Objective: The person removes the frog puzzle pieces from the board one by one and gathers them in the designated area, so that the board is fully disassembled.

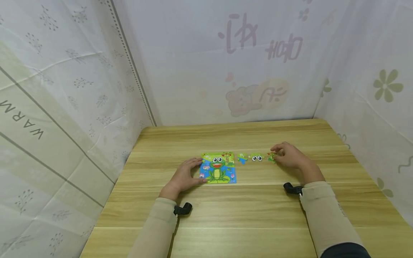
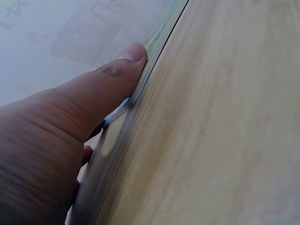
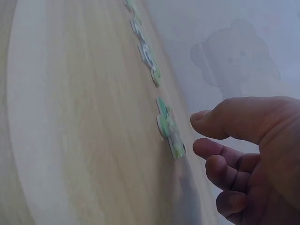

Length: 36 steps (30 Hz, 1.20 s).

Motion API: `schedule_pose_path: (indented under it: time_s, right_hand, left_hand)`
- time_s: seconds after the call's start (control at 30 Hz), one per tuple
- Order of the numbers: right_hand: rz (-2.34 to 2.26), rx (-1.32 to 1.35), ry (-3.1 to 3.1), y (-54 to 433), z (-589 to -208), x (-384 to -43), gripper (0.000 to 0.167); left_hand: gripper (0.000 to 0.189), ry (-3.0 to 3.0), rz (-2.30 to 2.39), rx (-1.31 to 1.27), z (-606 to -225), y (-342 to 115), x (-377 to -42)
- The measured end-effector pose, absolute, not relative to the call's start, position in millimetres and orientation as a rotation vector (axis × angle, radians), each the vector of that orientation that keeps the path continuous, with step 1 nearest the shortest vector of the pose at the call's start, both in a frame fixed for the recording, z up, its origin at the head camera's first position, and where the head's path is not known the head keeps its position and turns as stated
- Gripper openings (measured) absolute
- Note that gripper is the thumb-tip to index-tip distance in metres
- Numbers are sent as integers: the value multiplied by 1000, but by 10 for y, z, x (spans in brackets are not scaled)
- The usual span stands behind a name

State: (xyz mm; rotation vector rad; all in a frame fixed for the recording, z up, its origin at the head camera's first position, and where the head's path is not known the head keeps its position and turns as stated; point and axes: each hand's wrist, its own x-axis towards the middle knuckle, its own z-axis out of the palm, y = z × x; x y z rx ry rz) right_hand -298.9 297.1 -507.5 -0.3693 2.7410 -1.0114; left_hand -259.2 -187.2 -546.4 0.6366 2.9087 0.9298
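Observation:
A square frog puzzle board [image 1: 217,168] lies flat on the wooden table, its frog picture complete. My left hand [image 1: 185,175] rests at its left side, the straight thumb touching the near corner and the fingers by the upper left edge. In the left wrist view the thumb [image 2: 112,75] lies along the board's edge. To the right of the board are three loose puzzle pieces in a row: a blue and green one [image 1: 242,158], one with frog eyes [image 1: 257,158] and one with a tree [image 1: 271,157]. Beside the tree piece [image 3: 169,129], my right hand [image 3: 248,154] holds its fingers loosely bent, apart from it.
The wooden table [image 1: 245,218] extends toward me and to both sides. Printed fabric [image 1: 193,64] hangs behind and at the sides. A black wrist mount [image 1: 183,209] sits on the left sleeve and another mount [image 1: 293,189] on the right.

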Motion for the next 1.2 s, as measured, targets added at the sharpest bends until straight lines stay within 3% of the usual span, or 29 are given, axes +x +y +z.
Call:
schedule_pose_path:
  time_s: [0.63, 1.2]
  right_hand:
    - [-1003, -530, 2752, 2371, -4889, -2989, 35]
    - [-903, -611, 2802, 1780, -5030, -3038, 35]
  left_hand:
    - [89, 2920, 951, 667, -5470, -1869, -2596]
    - [89, 2916, 956, 659, -5455, -1863, -2587]
